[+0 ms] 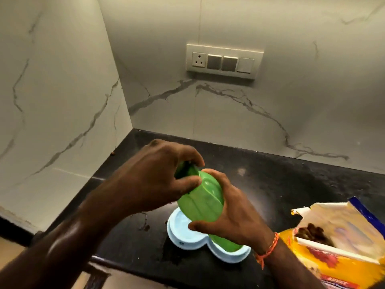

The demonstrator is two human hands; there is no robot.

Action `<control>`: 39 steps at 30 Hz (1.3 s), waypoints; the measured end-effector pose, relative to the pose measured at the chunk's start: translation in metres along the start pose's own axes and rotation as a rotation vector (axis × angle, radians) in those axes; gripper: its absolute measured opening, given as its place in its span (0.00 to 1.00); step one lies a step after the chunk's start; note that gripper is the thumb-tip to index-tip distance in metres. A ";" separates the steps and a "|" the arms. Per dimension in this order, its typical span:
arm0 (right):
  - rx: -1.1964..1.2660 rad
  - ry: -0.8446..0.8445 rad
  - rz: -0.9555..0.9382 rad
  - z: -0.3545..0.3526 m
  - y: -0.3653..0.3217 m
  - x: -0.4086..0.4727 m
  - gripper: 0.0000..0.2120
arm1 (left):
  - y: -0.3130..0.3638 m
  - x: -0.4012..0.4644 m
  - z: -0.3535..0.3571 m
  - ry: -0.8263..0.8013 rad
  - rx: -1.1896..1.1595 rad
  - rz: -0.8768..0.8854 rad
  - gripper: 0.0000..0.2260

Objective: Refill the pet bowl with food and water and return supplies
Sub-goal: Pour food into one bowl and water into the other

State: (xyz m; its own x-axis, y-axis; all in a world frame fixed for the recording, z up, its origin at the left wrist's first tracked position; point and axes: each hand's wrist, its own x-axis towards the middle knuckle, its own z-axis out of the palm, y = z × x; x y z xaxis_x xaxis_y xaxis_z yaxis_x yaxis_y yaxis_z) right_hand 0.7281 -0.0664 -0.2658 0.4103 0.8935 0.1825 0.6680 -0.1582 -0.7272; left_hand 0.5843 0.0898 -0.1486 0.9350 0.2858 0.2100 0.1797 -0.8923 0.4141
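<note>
A green plastic bottle (204, 203) is held tilted over the light blue double pet bowl (181, 240) on the black counter. My right hand (235, 215) grips the bottle's body from the right side. My left hand (154, 178) curls its fingers round the bottle's top end, where the cap is hidden under the fingers. An open yellow pet food bag (333, 247) stands at the right, with brown kibble showing in its torn mouth. The bowl's left compartment looks pale; the right one is hidden behind the bottle.
The black counter (281, 184) runs into a corner of white marble walls. A switch panel with a socket (225, 60) sits on the back wall. The counter's front edge lies just below the bowl.
</note>
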 end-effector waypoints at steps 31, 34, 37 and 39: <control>0.186 0.103 0.036 -0.002 -0.021 0.006 0.49 | -0.019 0.018 -0.030 -0.157 0.007 0.273 0.15; 0.261 0.108 0.048 -0.001 -0.018 0.005 0.49 | -0.026 0.014 -0.042 -0.337 -0.151 0.367 0.27; 0.280 0.116 0.044 0.001 -0.019 0.009 0.49 | -0.025 0.017 -0.043 -0.032 0.093 0.178 0.38; 0.255 0.106 0.042 0.004 -0.021 0.012 0.50 | -0.018 0.024 -0.040 0.079 0.201 0.070 0.41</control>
State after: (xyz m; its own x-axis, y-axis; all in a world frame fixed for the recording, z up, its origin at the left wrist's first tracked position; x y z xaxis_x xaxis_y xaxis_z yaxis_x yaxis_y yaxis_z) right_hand 0.7163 -0.0503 -0.2507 0.5055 0.8375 0.2073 0.4770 -0.0710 -0.8760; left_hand 0.5913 0.1270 -0.1155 0.9220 0.2397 0.3041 0.1794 -0.9604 0.2130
